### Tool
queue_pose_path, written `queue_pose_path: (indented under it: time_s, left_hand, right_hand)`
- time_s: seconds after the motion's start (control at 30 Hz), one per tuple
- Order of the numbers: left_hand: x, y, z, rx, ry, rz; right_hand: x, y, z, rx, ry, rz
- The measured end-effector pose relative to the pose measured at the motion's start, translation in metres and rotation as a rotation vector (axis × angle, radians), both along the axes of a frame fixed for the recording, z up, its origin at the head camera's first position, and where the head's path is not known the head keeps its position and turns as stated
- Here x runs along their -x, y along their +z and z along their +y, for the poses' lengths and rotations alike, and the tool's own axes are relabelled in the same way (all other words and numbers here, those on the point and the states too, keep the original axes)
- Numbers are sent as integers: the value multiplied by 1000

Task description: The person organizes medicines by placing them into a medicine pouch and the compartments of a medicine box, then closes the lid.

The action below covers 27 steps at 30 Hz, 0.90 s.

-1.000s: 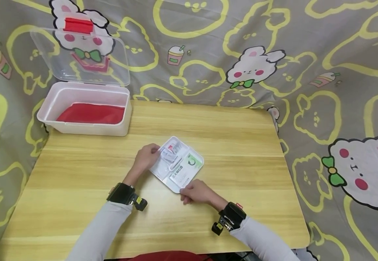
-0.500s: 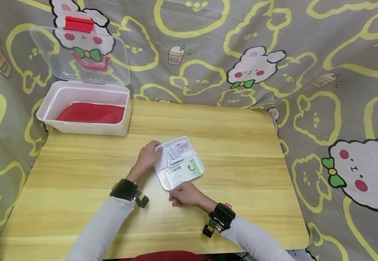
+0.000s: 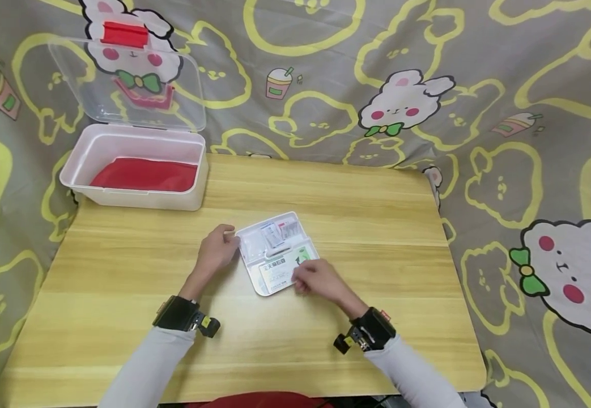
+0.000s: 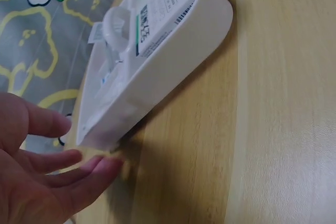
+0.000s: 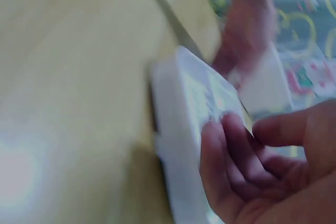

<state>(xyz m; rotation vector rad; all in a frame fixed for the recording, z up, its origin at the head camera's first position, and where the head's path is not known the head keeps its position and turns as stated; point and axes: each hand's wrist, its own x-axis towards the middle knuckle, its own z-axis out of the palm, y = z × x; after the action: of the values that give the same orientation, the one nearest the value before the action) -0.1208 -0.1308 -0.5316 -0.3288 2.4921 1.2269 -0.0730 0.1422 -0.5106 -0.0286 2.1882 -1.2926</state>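
A white plastic tray [image 3: 249, 249] with compartments lies at a slant on the table. It holds a white-and-green printed medicine box [image 3: 278, 271] and several small sachets [image 3: 273, 234]. A rounded white loop [image 4: 116, 29] rises from its middle. By the tray's left corner is my left hand [image 3: 217, 247]; the left wrist view shows its fingers spread loosely, with nothing in them. My right hand [image 3: 319, 279] hovers over the right edge, covering part of the medicine box. In the right wrist view its fingers [image 5: 239, 150] bend loosely over the contents, thumb apart, gripping nothing.
A translucent bin [image 3: 144, 200] with its clear lid [image 3: 132, 107] raised stands at the table's back left, red material [image 3: 147, 175] inside. A patterned cloth [image 3: 326, 34] hangs behind the wooden table [image 3: 366, 226] and along its sides.
The tray has turned counterclockwise since the first frame. My left hand has come off its corner and moved left; my right hand has shifted from the front corner to the right edge.
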Motion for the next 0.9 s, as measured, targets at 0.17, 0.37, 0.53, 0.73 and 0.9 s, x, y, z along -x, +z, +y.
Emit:
queue_pose_path:
  time_s: [0.17, 0.37, 0.53, 0.73, 0.9]
  left_hand:
    - [-9, 1, -3, 34, -111, -52]
    - [-14, -5, 1, -54, -112, -75]
    - [-14, -6, 5, -83, -109, -89]
    - [-14, -5, 10, -8, -114, -67]
    - [-15, -6, 12, 12, -113, -61]
  right_hand:
    - [19, 3, 24, -241, -150, 206]
    - [19, -13, 32, -322, -119, 166]
    - [15, -21, 26, -314, -109, 183]
    - [14, -21, 24, -305, -116, 193]
    - [14, -23, 25, -300, -141, 174]
